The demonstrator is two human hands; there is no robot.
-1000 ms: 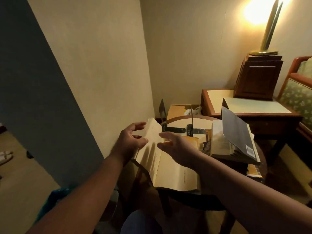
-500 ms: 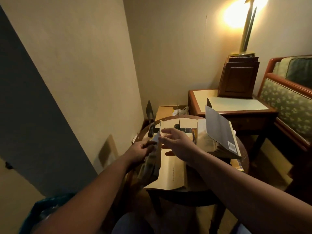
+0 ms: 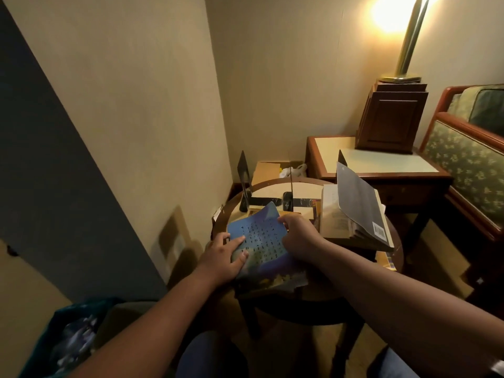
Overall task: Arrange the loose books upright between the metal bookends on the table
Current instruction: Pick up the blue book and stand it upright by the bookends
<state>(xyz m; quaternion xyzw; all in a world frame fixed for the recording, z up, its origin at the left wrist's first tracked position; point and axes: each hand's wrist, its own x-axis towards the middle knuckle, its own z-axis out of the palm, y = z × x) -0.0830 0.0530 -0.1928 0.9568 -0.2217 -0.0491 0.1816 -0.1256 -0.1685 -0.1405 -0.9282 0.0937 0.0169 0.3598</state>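
On the round table point(image 3: 321, 304), both hands press a blue book point(image 3: 261, 241)

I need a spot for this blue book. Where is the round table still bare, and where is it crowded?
Bare: the pale strip behind the bookends, up to the table's far rim, and the side table in front of the wooden box. Crowded: the near half, under the blue book, and the right side under the open gray-covered book.

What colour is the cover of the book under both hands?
Blue, with rows of small dark characters; the book shows best in the head view.
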